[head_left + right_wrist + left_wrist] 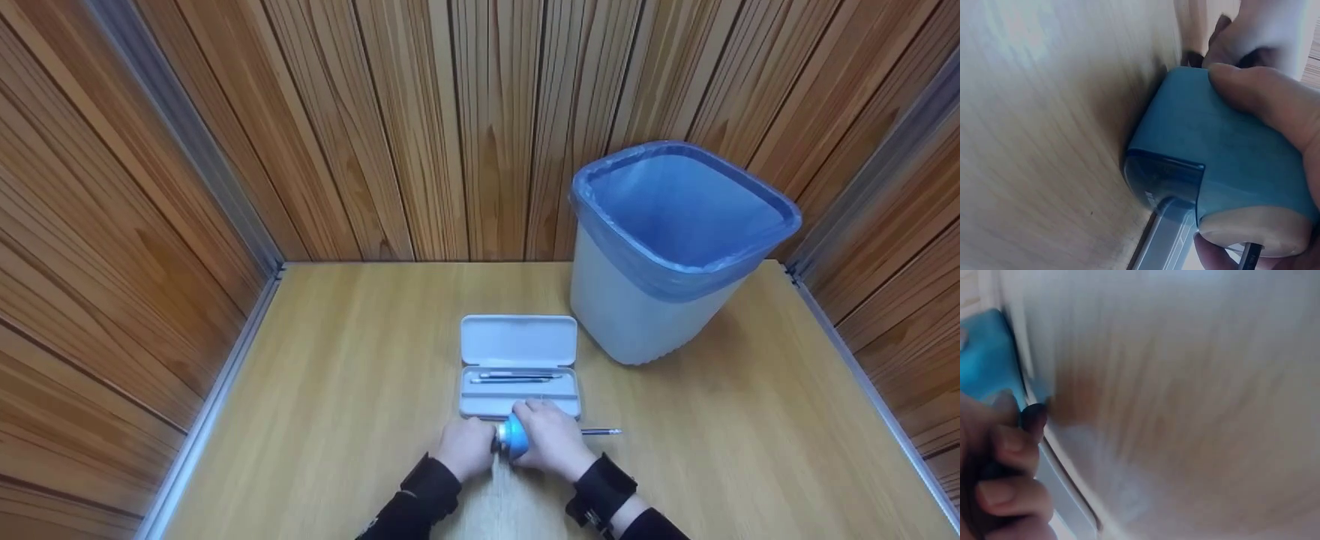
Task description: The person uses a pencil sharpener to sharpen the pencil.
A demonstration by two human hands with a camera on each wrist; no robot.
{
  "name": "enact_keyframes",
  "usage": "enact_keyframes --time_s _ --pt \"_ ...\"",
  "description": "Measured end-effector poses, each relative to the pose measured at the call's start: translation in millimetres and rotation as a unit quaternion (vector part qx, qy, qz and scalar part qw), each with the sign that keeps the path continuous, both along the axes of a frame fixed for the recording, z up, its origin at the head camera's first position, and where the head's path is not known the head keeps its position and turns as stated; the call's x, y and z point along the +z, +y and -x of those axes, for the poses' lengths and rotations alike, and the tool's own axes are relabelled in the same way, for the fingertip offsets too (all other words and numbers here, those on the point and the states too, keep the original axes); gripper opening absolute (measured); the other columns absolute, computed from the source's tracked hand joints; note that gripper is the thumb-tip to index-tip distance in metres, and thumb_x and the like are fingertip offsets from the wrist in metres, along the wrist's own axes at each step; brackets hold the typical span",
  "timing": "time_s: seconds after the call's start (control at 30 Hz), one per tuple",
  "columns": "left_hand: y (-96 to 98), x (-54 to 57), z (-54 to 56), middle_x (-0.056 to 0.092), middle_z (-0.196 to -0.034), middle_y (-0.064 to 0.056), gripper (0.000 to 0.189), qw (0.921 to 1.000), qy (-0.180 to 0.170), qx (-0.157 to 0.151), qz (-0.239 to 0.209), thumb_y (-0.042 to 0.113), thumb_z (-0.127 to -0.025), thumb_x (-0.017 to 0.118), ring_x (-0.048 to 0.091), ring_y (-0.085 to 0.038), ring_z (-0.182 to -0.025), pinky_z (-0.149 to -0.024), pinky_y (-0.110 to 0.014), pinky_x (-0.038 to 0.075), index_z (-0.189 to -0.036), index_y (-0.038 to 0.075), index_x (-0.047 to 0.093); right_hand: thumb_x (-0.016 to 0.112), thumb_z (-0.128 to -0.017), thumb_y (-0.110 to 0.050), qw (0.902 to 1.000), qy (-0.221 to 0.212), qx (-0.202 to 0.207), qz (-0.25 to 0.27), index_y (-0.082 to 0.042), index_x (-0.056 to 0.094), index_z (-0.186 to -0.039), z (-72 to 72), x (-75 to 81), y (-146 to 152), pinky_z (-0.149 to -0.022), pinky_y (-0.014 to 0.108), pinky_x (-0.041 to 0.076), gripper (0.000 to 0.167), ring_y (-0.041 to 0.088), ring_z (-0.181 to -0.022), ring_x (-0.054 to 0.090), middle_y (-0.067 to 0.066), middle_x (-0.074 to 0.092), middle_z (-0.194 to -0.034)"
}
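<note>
A blue hand-crank pencil sharpener (514, 436) lies between my two hands, close over the tabletop. My right hand (553, 441) grips its body, the thumb along the top in the right wrist view. A dark pencil (1249, 256) sits in the sharpener's round beige front, its far end (601, 431) sticking out to the right past my right hand. On the other side, the curled fingers of my left hand (466, 448) hold the dark crank handle (1033, 417). Just beyond both hands stands a light, lidded pencil case (519, 341), opened flat.
Several pencils (517, 380) lie in the case's tray. At the back right stands a white bin (630, 315) lined with a blue bag (686, 274). Wood-panelled walls (487, 135) enclose the tabletop (337, 360) at the back and both sides.
</note>
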State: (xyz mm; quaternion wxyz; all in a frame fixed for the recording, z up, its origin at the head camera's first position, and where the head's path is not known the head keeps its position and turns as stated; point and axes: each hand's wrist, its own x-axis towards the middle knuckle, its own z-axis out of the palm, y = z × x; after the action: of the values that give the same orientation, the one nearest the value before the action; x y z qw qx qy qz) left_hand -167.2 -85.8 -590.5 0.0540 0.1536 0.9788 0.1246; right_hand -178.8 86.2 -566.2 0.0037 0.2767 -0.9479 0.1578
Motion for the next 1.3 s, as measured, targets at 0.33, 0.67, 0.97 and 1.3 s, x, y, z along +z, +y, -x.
enact_keyframes --time_s 0.33,0.67,0.97,1.3 --pt "1.1 19.4 21.6 0.063 -0.068 -0.001 0.008 0.9992 0.029 0.024 0.011 0.01 -0.082 0.066 0.059 -0.018 -0.063 -0.062 -0.035 0.05 -0.074 0.012 0.064 0.089 -0.06 -0.033 0.9993 -0.035 -0.006 -0.006 -0.012 0.061 -0.113 0.8 1.6 -1 -0.083 0.046 0.054 0.063 0.03 -0.097 0.062 0.009 0.067 -0.107" --pt "-1.3 49.1 8.5 0.062 -0.064 0.0 0.005 0.9916 0.125 -0.011 0.032 0.013 -0.081 0.07 0.053 -0.014 -0.055 -0.053 -0.027 0.043 -0.085 0.011 0.069 0.088 -0.063 -0.033 0.9983 -0.058 -0.01 0.002 -0.011 0.062 -0.118 1.4 3.2 -2 -0.086 0.048 0.054 0.064 0.031 -0.101 0.063 0.01 0.068 -0.111" --pt "-3.6 53.4 -24.3 0.065 -0.066 0.0 0.004 0.9825 0.179 -0.053 -0.001 0.014 -0.082 0.071 0.055 -0.013 -0.053 -0.05 -0.025 0.038 -0.083 0.01 0.07 0.088 -0.064 -0.035 0.9992 -0.037 -0.01 0.01 -0.011 0.062 -0.111 1.5 1.5 0 -0.08 0.045 0.055 0.058 0.029 -0.094 0.062 0.009 0.068 -0.103" --pt "-6.2 39.0 -46.8 0.06 -0.062 0.004 0.011 0.9775 0.193 -0.084 -0.013 0.009 -0.072 0.072 0.053 -0.01 -0.053 -0.049 -0.022 0.035 -0.075 0.013 0.063 0.089 -0.06 -0.03 0.999 -0.042 -0.01 -0.003 -0.01 0.062 -0.113 2.5 1.3 -1 -0.084 0.046 0.055 0.063 0.03 -0.098 0.064 0.01 0.068 -0.106"
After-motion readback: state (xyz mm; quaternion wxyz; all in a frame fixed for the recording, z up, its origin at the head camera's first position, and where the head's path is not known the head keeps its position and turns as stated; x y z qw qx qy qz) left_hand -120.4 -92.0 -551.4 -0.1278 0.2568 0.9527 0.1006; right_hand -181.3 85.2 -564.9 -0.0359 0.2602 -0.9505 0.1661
